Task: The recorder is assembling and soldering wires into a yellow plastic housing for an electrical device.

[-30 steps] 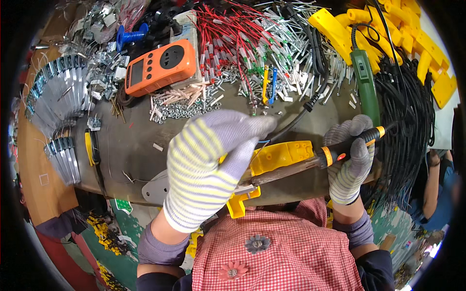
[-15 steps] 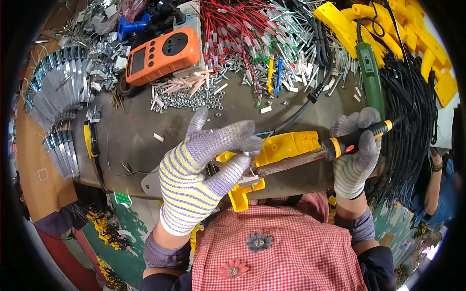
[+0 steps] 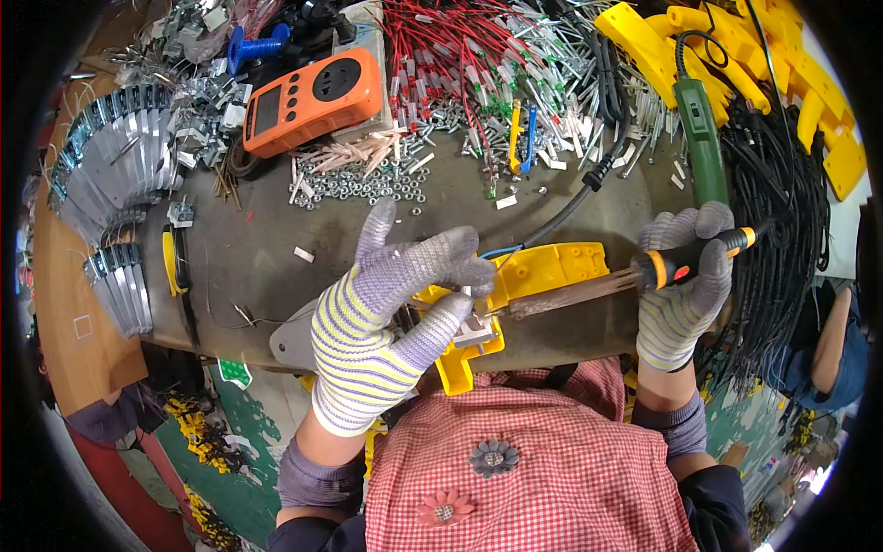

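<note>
My right hand point(image 3: 679, 317), in a striped knit glove, grips a soldering iron point(image 3: 575, 298) by its black and orange handle. The iron's sooty shaft points left, its tip close to a small metal part point(image 3: 473, 333) at a yellow plastic housing point(image 3: 552, 273). My left hand point(image 3: 377, 327), gloved alike, is closed in a pinch above the left part of that housing; what lies between its fingertips is hidden. A blue wire point(image 3: 501, 251) from the black cable point(image 3: 563, 213) runs toward those fingertips. Beneath my left hand, a grey metal blade point(image 3: 294, 340) sticks out.
An orange meter point(image 3: 313, 99), loose nuts point(image 3: 359, 189), red-wired lamps point(image 3: 432, 83) and screws lie at the back. Yellow housings point(image 3: 791, 74), a green-handled tool point(image 3: 701, 138) and black cables point(image 3: 759, 230) are on the right. Metal blades point(image 3: 115, 175) and yellow-handled cutters point(image 3: 173, 262) lie left.
My right hand and the soldering iron have shifted slightly right. My left hand has moved a little right, still pinched, and the yellow housing has tilted slightly.
</note>
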### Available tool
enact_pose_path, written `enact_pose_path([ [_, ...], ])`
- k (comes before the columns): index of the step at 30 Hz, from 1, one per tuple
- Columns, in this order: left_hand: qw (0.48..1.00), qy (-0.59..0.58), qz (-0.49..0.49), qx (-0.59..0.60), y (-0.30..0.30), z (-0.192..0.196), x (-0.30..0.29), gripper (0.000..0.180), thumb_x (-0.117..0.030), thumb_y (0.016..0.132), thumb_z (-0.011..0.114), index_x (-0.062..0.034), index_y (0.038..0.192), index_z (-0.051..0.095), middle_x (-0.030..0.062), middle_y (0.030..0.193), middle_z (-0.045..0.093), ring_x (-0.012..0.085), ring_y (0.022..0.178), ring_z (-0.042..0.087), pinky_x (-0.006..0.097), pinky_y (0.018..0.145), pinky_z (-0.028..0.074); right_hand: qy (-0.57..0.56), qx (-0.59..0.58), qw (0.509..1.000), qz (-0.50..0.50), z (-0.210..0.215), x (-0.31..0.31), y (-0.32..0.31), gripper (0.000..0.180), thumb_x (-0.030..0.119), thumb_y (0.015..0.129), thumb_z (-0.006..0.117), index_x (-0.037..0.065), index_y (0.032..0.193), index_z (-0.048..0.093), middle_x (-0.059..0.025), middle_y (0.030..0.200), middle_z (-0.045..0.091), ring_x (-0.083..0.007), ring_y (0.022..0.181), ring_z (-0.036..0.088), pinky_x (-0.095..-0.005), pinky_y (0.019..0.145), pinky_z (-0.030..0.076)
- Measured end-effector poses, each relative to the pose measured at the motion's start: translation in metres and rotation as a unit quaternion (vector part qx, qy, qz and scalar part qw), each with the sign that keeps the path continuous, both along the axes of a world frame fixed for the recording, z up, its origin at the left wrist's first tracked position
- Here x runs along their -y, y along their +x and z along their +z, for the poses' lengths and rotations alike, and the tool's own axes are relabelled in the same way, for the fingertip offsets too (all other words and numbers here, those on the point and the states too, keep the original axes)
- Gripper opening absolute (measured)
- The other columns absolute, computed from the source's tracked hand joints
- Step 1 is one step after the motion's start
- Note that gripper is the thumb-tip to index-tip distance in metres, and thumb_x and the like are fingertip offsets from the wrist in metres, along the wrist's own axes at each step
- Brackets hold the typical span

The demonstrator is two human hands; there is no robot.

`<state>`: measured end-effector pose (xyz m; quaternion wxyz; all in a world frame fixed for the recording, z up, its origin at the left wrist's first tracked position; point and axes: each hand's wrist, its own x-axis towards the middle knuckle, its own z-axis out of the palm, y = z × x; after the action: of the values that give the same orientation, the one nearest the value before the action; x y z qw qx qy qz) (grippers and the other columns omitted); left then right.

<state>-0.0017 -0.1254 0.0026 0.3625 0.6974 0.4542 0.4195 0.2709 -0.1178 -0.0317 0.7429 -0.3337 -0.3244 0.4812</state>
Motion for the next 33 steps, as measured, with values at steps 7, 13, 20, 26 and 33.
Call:
enact_pose_path([
  [7,0.999,0.012,-0.009,-0.029,-0.001,-0.001,-0.001,0.041,-0.005,0.083,0.072,-0.0079,0.125,0.068,0.0036,0.098,0.077,0.0198,0.095,0.073,0.047,0.122,0.022,0.0,0.027,1.0,0.012,0.004,0.0,-0.007,0.034,0.025,0.087,0.077,0.009,0.106,0.053,-0.0017,0.084,0.059,-0.0154,0.073,0.055,-0.0293,0.066,0.046],
  [13,0.999,0.038,-0.003,-0.037,0.001,0.001,-0.002,0.047,-0.004,0.082,0.071,-0.0086,0.128,0.066,0.0026,0.097,0.077,0.0204,0.094,0.073,0.048,0.121,0.025,0.001,0.035,0.999,0.013,-0.001,0.001,-0.003,0.038,0.025,0.086,0.078,0.008,0.109,0.052,-0.0016,0.085,0.058,-0.0156,0.074,0.055,-0.0305,0.068,0.046],
  [20,0.997,0.024,0.006,-0.071,-0.002,0.007,-0.004,0.051,-0.005,0.08,0.072,-0.0085,0.13,0.065,0.0037,0.103,0.075,0.0215,0.1,0.07,0.048,0.118,0.029,0.021,0.032,0.999,-0.002,-0.003,0.001,-0.005,0.039,0.023,0.086,0.078,0.007,0.109,0.051,-0.0001,0.089,0.053,-0.0157,0.073,0.054,-0.03,0.065,0.046],
  [26,0.992,0.011,-0.043,-0.114,-0.006,0.01,-0.007,0.064,0.005,0.072,0.074,-0.0001,0.134,0.059,0.0138,0.113,0.069,0.0183,0.096,0.071,0.041,0.103,0.048,0.026,0.034,0.999,0.022,-0.003,0.0,-0.002,0.039,0.023,0.086,0.078,0.007,0.109,0.05,-0.0001,0.088,0.053,-0.0157,0.073,0.055,-0.0305,0.065,0.046],
  [33,0.994,0.023,-0.074,-0.08,-0.008,0.009,-0.014,0.068,0.008,0.067,0.076,0.0004,0.133,0.061,0.0123,0.123,0.063,0.0135,0.086,0.066,0.027,0.078,0.052,0.019,0.047,0.999,-0.006,-0.002,0.001,-0.004,0.04,0.025,0.086,0.079,0.008,0.108,0.05,-0.0002,0.086,0.053,-0.016,0.072,0.054,-0.0303,0.064,0.045],
])
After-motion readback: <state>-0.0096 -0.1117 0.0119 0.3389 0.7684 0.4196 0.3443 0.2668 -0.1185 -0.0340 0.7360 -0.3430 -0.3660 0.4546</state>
